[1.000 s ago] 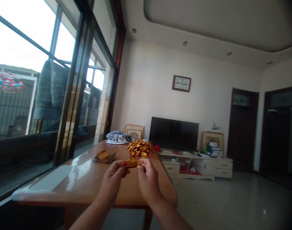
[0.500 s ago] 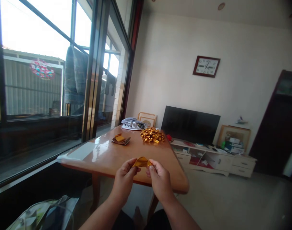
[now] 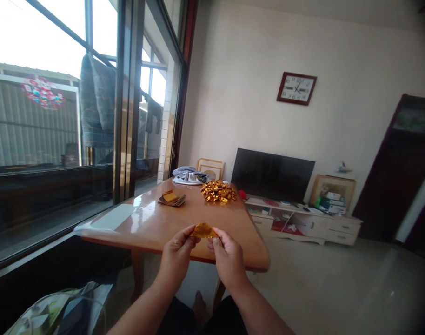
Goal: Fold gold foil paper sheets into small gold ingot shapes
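Note:
Both my hands pinch one small folded piece of gold foil paper [image 3: 203, 230] just above the near edge of a wooden table [image 3: 156, 223]. My left hand [image 3: 177, 258] grips its left end and my right hand [image 3: 227, 258] its right end, fingers closed on it. Farther back on the table lies a heap of folded gold foil pieces [image 3: 218, 191]. A small stack of flat foil sheets [image 3: 171, 198] rests to the left of that heap.
A bundle of cloth [image 3: 189, 176] lies at the table's far end by a picture frame [image 3: 210, 167]. Large windows run along the left. A black TV [image 3: 271, 174] stands on a low white cabinet [image 3: 303, 225]. A bag [image 3: 55, 311] sits at lower left.
The view has dropped and pulled back from the table, then shifted a little. My hands stay together on the gold foil piece, now nearer the table's front edge.

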`<action>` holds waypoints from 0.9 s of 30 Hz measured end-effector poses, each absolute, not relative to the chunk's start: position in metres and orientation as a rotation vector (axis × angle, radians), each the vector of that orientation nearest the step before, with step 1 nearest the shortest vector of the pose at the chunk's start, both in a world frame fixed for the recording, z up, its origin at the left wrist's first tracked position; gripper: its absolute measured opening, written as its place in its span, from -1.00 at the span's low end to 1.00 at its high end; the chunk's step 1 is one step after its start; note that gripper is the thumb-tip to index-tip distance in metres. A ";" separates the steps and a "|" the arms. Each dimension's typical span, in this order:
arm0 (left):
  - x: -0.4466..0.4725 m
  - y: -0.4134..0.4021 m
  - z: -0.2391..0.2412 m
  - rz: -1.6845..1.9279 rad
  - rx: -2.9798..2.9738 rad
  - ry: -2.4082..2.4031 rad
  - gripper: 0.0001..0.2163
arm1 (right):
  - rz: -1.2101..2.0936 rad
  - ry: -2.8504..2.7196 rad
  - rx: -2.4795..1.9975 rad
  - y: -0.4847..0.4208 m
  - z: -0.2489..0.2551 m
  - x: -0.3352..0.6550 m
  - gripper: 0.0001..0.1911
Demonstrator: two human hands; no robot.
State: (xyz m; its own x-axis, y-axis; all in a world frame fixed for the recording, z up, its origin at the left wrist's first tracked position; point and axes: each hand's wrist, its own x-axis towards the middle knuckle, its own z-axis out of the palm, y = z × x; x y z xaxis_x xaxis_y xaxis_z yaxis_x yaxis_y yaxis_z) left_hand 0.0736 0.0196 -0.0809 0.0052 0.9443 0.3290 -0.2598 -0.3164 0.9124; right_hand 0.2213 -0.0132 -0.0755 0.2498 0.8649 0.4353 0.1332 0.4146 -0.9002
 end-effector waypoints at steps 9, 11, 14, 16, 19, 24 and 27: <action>0.075 0.016 -0.077 1.529 1.237 0.816 -0.57 | 0.555 -1.277 -1.060 -0.013 -0.080 0.223 -0.61; 0.075 0.015 -0.077 1.537 1.241 0.822 -0.56 | 0.539 -1.290 -1.059 -0.012 -0.081 0.224 -0.60; 0.075 0.015 -0.077 1.555 1.251 0.826 -0.54 | 0.508 -1.307 -1.061 -0.011 -0.082 0.225 -0.59; 0.076 0.015 -0.077 1.556 1.253 0.823 -0.54 | 0.489 -1.313 -1.063 -0.010 -0.083 0.225 -0.59; 0.076 0.015 -0.077 1.541 1.251 0.823 -0.56 | 0.464 -1.323 -1.069 -0.010 -0.084 0.226 -0.60; 0.076 0.016 -0.077 1.527 1.237 0.816 -0.57 | 0.453 -1.347 -1.068 -0.011 -0.085 0.227 -0.62; 0.076 0.015 -0.076 1.514 1.236 0.806 -0.56 | 0.445 -1.344 -1.065 -0.010 -0.085 0.227 -0.62</action>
